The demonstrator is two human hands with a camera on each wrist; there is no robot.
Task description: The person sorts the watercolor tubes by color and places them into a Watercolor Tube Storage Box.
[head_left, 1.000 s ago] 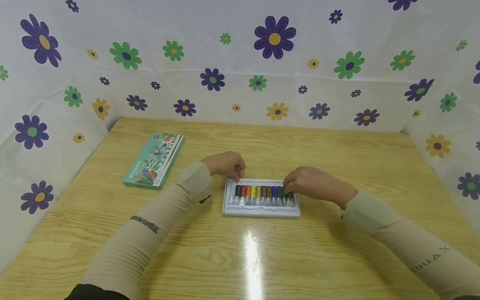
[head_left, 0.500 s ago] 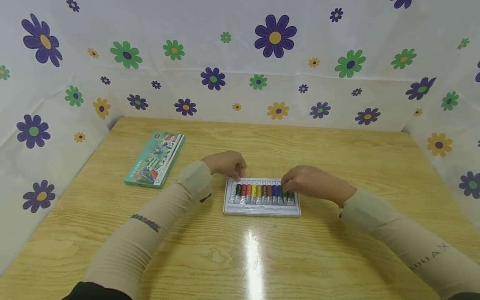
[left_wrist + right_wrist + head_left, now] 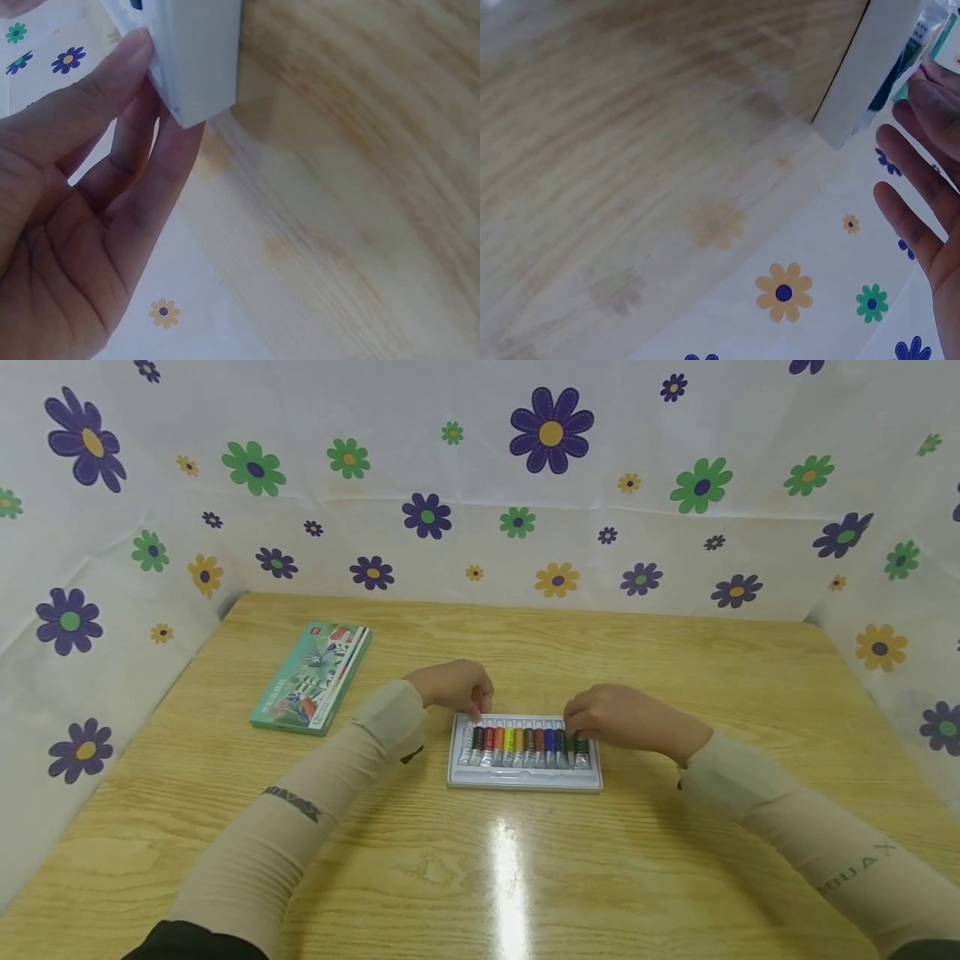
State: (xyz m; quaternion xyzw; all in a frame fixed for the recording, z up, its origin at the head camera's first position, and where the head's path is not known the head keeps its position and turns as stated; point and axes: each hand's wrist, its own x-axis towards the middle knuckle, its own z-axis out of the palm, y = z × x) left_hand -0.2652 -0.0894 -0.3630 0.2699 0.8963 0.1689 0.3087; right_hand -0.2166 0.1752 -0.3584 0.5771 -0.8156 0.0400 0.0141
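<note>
A shallow white tray (image 3: 525, 780) lies near the middle of the table, holding a row of paint tubes (image 3: 519, 748) that runs from white through red, yellow, brown and blue to green. My left hand (image 3: 454, 685) grips the tray's far left corner, and the left wrist view has the thumb (image 3: 120, 64) on the rim and the fingers against the outer side. At the far right part of the row, my right hand (image 3: 618, 718) pinches the cap end of a green paint tube (image 3: 571, 748) with thumb and forefinger; its other fingers are spread beyond the tray. The tube's cap is hidden by the fingers.
A flat green box (image 3: 311, 677) with a printed picture lies on the wooden table (image 3: 420, 860) at the back left. Behind the table and along both sides hangs a white flowered cloth (image 3: 360, 518).
My right hand has moved slightly left along the row and then a little away from me. The left hand keeps its grip on the tray corner.
</note>
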